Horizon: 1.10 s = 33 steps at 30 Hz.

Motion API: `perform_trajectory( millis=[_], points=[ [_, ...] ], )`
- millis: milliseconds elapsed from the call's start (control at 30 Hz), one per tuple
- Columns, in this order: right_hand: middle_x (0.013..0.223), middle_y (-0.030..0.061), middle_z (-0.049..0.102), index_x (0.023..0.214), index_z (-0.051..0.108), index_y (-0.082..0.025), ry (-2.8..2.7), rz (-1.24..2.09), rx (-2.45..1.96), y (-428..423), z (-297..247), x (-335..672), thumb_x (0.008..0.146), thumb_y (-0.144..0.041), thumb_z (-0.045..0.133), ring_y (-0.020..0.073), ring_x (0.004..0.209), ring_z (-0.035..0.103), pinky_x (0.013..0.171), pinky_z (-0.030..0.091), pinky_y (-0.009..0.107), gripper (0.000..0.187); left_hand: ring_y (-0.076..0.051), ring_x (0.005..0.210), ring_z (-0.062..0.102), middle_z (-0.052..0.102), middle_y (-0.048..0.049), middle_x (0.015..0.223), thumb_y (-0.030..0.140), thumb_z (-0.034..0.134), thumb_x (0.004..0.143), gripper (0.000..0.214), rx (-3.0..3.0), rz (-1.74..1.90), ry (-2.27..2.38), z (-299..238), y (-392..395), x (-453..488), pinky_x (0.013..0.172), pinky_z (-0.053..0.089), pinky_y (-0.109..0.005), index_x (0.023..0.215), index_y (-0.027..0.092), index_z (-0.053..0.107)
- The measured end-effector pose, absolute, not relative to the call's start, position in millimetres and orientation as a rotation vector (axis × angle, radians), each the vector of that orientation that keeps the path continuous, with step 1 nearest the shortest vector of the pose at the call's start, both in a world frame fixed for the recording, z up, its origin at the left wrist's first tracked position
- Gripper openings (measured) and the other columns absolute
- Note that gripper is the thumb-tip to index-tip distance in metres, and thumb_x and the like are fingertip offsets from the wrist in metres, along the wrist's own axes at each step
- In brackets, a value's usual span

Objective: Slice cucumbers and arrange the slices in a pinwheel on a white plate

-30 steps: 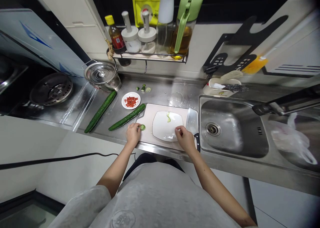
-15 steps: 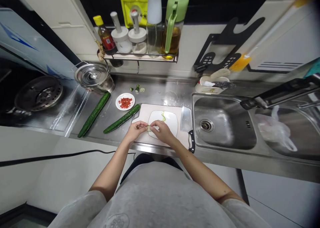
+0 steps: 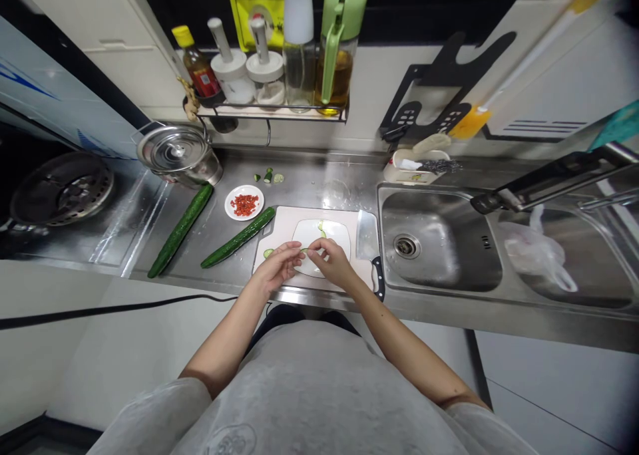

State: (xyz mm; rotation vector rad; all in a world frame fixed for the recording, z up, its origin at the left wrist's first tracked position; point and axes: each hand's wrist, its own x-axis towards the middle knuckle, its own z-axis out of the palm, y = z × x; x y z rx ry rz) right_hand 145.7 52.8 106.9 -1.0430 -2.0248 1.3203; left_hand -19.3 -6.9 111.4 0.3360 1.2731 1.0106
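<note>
Both hands meet over a white square plate (image 3: pixel 340 237) on the pale cutting board (image 3: pixel 284 217). Between their fingertips is a thin green-edged cucumber slice (image 3: pixel 304 250), partly hidden. My right hand (image 3: pixel 331 262) pinches its right side with thumb and forefinger. On the other side, my left hand (image 3: pixel 279 267) has its fingers curled around the slice's left edge. A curved strip of cucumber pieces (image 3: pixel 322 229) lies on the plate's far part. Another cucumber piece (image 3: pixel 268 252) rests on the board by my left hand. At the board's right lies a cleaver (image 3: pixel 367 234).
Two whole cucumbers (image 3: pixel 238 237) (image 3: pixel 180 230) lie left of the board. Behind them stand a small plate of chopped red chili (image 3: pixel 244 205) and a lidded steel pot (image 3: pixel 178 154). Cucumber ends (image 3: pixel 268 175) sit farther back. A sink (image 3: pixel 444 242) is at the right.
My left hand's fingers have loosened and spread a little, and the slice has turned more edge-on. A cucumber piece on the board by the left hand now shows. The view has shifted slightly.
</note>
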Motion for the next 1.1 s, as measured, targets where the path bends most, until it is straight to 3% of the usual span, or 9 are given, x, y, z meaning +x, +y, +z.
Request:
perform_trajectory(
  millis=[367, 800, 933, 1033, 1100],
  points=[
    [0.077, -0.0010, 0.061, 0.079, 0.057, -0.020, -1.864, 1.532, -0.970, 48.3, 114.3, 144.8, 0.082, -0.036, 0.057, 0.0123, 0.073, 0.055, 0.066, 0.044, 0.025, 0.016, -0.005, 0.058, 0.052, 0.058, 0.0054, 0.069, 0.029, 0.078, 0.057, 0.047, 0.447, 1.102, 1.304, 125.9, -7.1, -16.6, 0.048, 0.028, -0.015, 0.099, 0.024, 0.058],
    [0.069, -0.0012, 0.060, 0.075, 0.056, -0.019, -1.780, 1.766, -1.044, 39.9, 116.6, 183.3, 0.085, -0.047, 0.053, 0.0108, 0.064, 0.052, 0.062, 0.043, 0.025, 0.030, -0.006, 0.057, 0.050, 0.059, 0.0045, 0.071, 0.030, 0.078, 0.057, 0.049, 0.503, 1.146, 1.281, 133.2, -11.8, -11.0, 0.051, 0.031, -0.018, 0.101, 0.023, 0.057],
    [0.070, 0.0000, 0.060, 0.081, 0.059, -0.019, -1.825, 1.570, -1.173, 40.5, 112.3, 203.1, 0.086, -0.045, 0.053, 0.0115, 0.064, 0.052, 0.059, 0.042, 0.024, 0.027, -0.005, 0.056, 0.048, 0.057, 0.0047, 0.070, 0.028, 0.079, 0.056, 0.048, 0.453, 1.143, 1.259, 134.4, -10.6, -8.1, 0.051, 0.029, -0.017, 0.098, 0.022, 0.057],
    [0.096, 0.0056, 0.062, 0.106, 0.061, -0.022, -1.939, 1.300, -1.093, 40.1, 117.3, 198.8, 0.087, -0.041, 0.055, 0.0157, 0.083, 0.056, 0.065, 0.045, 0.027, 0.027, -0.005, 0.057, 0.047, 0.058, 0.0045, 0.072, 0.027, 0.080, 0.056, 0.049, 0.421, 1.110, 1.218, 137.6, -7.6, -2.2, 0.051, 0.027, -0.017, 0.099, 0.022, 0.057],
    [0.108, 0.0069, 0.060, 0.109, 0.060, -0.025, -2.027, 1.138, -0.960, 40.4, 122.6, 190.6, 0.088, -0.038, 0.056, 0.0190, 0.098, 0.054, 0.076, 0.046, 0.032, 0.026, -0.004, 0.057, 0.046, 0.058, 0.0042, 0.073, 0.027, 0.080, 0.056, 0.049, 0.426, 1.096, 1.179, 139.7, -5.5, 2.7, 0.051, 0.026, -0.017, 0.100, 0.022, 0.057]
  ],
)
